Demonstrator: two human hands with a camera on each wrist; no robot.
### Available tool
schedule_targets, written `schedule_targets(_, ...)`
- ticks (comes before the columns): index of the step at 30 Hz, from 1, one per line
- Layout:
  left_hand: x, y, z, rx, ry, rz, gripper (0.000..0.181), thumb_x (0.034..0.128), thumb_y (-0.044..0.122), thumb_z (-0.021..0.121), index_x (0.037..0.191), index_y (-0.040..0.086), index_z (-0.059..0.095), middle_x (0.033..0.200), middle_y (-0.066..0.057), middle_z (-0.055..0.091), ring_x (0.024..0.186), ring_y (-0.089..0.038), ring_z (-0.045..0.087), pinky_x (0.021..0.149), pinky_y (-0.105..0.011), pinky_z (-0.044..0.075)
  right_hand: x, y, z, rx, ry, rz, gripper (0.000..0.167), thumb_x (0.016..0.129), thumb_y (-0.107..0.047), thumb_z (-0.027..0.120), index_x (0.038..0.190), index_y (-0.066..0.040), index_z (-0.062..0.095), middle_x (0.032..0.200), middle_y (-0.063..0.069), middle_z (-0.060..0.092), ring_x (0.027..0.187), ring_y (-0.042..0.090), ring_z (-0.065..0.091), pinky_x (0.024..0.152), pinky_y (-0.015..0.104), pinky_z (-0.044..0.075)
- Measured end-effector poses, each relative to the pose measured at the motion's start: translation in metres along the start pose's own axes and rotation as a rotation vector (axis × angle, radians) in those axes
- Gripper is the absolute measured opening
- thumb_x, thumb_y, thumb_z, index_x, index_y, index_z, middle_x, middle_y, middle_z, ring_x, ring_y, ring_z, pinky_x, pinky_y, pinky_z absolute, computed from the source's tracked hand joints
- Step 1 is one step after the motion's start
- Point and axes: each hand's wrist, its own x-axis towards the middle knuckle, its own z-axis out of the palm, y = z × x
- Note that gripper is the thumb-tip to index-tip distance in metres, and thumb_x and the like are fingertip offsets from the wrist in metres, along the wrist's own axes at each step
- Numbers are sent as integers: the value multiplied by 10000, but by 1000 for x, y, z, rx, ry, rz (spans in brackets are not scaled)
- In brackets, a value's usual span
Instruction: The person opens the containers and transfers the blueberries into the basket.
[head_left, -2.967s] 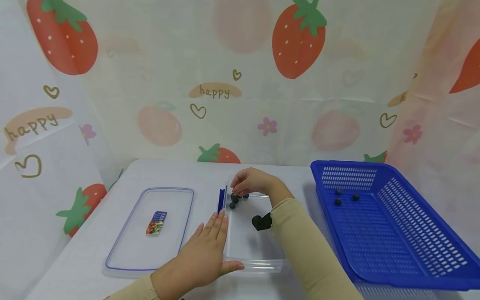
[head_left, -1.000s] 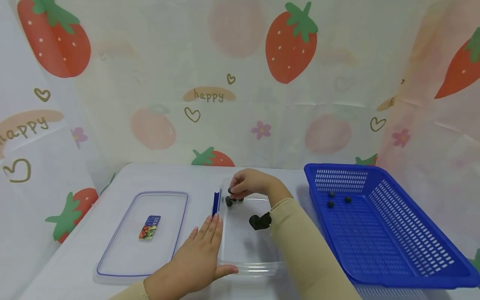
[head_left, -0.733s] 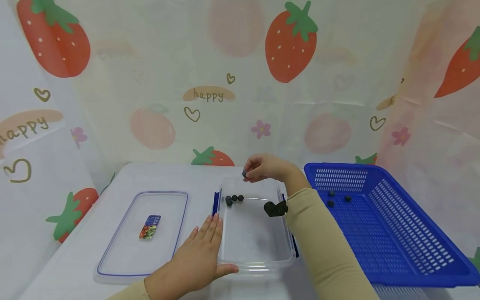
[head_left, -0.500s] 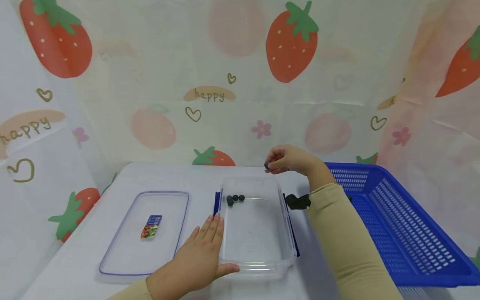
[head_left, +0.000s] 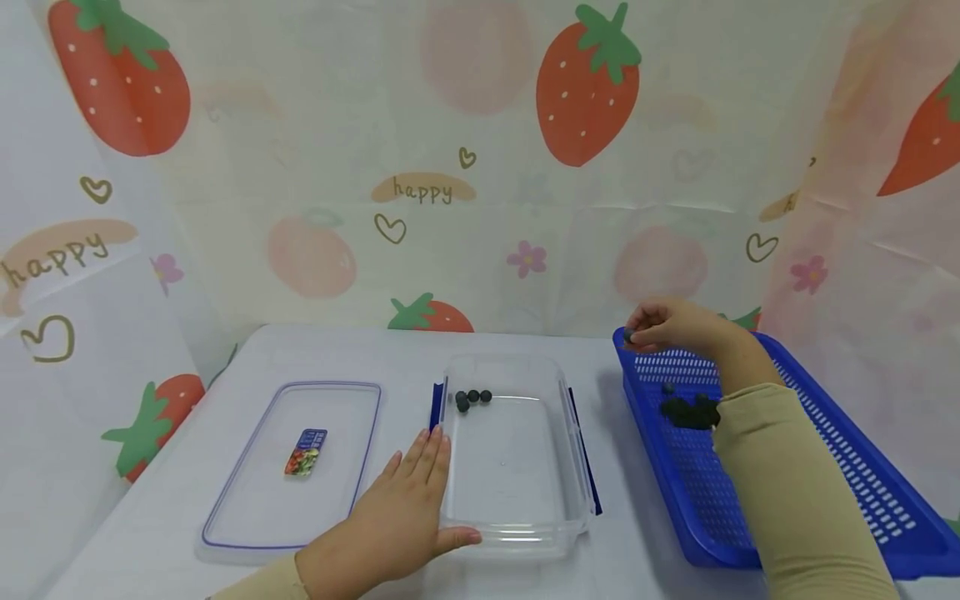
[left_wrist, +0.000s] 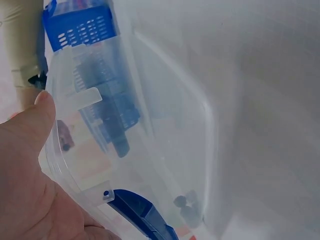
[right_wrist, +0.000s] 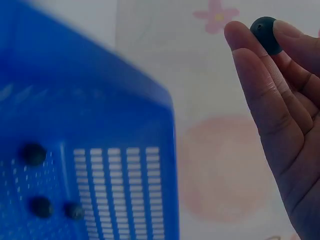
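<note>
Between thumb and fingertips my right hand [head_left: 678,325] pinches a dark blueberry [right_wrist: 266,35], above the far left corner of the blue basket [head_left: 652,492]. Three more blueberries [right_wrist: 34,154] lie on the basket floor, seen blurred in the right wrist view; in the head view the black wrist camera partly covers them. My left hand [head_left: 397,508] rests along the left side of the clear plastic container [head_left: 525,533], fingers straight, thumb at its near corner. Several blueberries [head_left: 473,396] sit together at the container's far left inside.
Left of the container lies its clear lid [head_left: 247,508] with a blue seal and a colourful label [head_left: 306,452]. Blue latches [head_left: 585,454] hang at the container's sides. Behind the white table [head_left: 420,354] hangs a strawberry-print curtain [head_left: 480,250].
My right hand has picked a blueberry out of the container, lifted it and carried it right to above the basket. The left hand has stayed at the container's side.
</note>
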Motion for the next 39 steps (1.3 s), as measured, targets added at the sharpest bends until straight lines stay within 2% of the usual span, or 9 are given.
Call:
schedule_targets(5, 1, 0, 1, 22, -2, -2, 1035, 788, 725, 403, 1426, -59, 181, 1488, -226, 142, 1381, -329, 93, 1042, -535, 232, -19, 21, -15, 18, 23, 23, 238, 875, -21, 580, 1033, 131, 485, 932, 110, 624, 881, 149, 640, 779, 302, 515)
schedule_targets(10, 2, 0, 2, 25, -12, -6, 1040, 783, 733, 395, 1429, -53, 179, 1493, -219, 134, 1383, -326, 84, 1046, -534, 224, -34, 43, -26, 45, 34, 80, 235, 886, -14, 562, 1046, 135, 475, 948, 105, 604, 906, 142, 635, 817, 314, 502)
schedule_targets(16, 3, -1, 2, 20, -23, -9, 1048, 777, 743, 385, 1432, -47, 174, 1496, -213, 128, 1384, -323, 81, 1047, -536, 220, -50, 63, -35, 38, 19, 134, 229, 892, -55, 567, 1029, 116, 498, 941, 82, 610, 872, 112, 622, 787, 273, 505)
schedule_targets(23, 4, -2, 3, 15, -33, -9, 1034, 786, 725, 407, 1433, -45, 168, 1497, -209, 122, 1385, -320, 73, 1048, -541, 208, -60, 83, -41, 58, 5, 163, 192, 894, -33, 551, 1016, 113, 521, 946, 77, 606, 884, 132, 614, 788, 264, 503)
schedule_targets(28, 5, -2, 3, 21, -31, -9, 1034, 787, 727, 403, 1434, -43, 165, 1497, -207, 118, 1385, -317, 67, 1051, -536, 207, -67, 97, -42, 42, -9, 212, 194, 888, -36, 558, 1017, 109, 548, 955, 90, 612, 906, 160, 613, 818, 301, 500)
schedule_targets(34, 3, -1, 1, 29, -13, -7, 1028, 789, 718, 416, 1428, -53, 182, 1491, -218, 138, 1382, -323, 92, 1045, -533, 225, -70, 108, -43, 74, -25, 278, 151, 886, -27, 547, 990, 82, 560, 903, 67, 612, 886, 187, 603, 824, 332, 496)
schedule_targets(39, 3, 0, 0, 31, -14, -8, 1056, 772, 758, 360, 1429, -50, 184, 1491, -217, 142, 1382, -322, 97, 1043, -531, 233, -73, 115, -42, 74, -36, 321, 137, 887, -15, 536, 978, 78, 579, 888, 59, 615, 870, 196, 594, 830, 352, 492)
